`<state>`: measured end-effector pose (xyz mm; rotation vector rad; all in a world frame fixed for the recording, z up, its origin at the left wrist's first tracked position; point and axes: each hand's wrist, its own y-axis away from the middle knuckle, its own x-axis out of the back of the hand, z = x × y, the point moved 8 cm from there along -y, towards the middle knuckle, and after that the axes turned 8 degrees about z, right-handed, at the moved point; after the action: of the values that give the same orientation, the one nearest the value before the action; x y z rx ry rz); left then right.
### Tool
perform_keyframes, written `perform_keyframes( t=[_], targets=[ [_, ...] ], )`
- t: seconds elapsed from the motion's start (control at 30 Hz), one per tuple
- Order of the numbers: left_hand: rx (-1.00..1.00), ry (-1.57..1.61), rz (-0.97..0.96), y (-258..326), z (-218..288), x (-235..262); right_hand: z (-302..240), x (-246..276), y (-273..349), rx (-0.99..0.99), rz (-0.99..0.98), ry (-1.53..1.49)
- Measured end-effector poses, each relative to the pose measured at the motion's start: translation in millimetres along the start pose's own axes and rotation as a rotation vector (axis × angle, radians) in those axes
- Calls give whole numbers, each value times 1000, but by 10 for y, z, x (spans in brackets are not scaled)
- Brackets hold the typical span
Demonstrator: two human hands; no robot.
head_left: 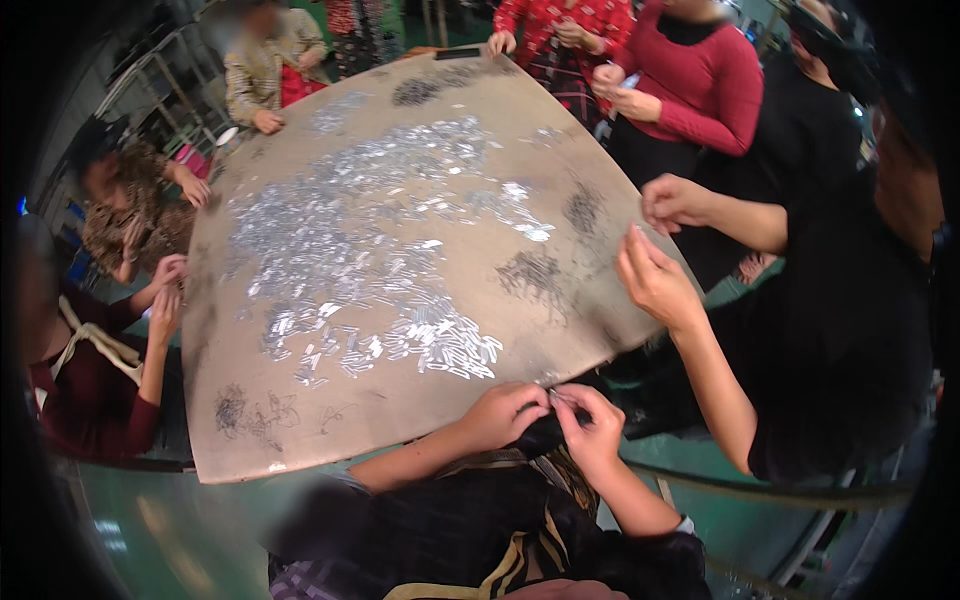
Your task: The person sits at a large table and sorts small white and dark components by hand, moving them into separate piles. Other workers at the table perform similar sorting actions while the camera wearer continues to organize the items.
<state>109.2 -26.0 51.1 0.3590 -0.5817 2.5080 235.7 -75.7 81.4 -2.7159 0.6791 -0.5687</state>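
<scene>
Left hand [503, 410] and right hand [592, 425] meeting at the near table [300, 440] edge, fingertips pinched together on a small silvery part [553, 394], shiny metal pieces [360, 250] spread beyond, dark wire clumps [530, 272] right, coworkers' hands [655, 280] around the rim

Bare forearms and hands — dark black garment with gold-striped trim, pale cuff at one wrist
</scene>
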Motion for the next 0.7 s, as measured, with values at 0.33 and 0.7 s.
perform_keyframes(
  t=[0.33, 0.7],
  targets=[
    [-173, -487, 116, -581, -633, -86, 41, 26, 100, 30, 25, 16],
    [-291, -972, -24, -909, -788, -517, 46, 9, 99, 58, 13, 13]
  ],
)
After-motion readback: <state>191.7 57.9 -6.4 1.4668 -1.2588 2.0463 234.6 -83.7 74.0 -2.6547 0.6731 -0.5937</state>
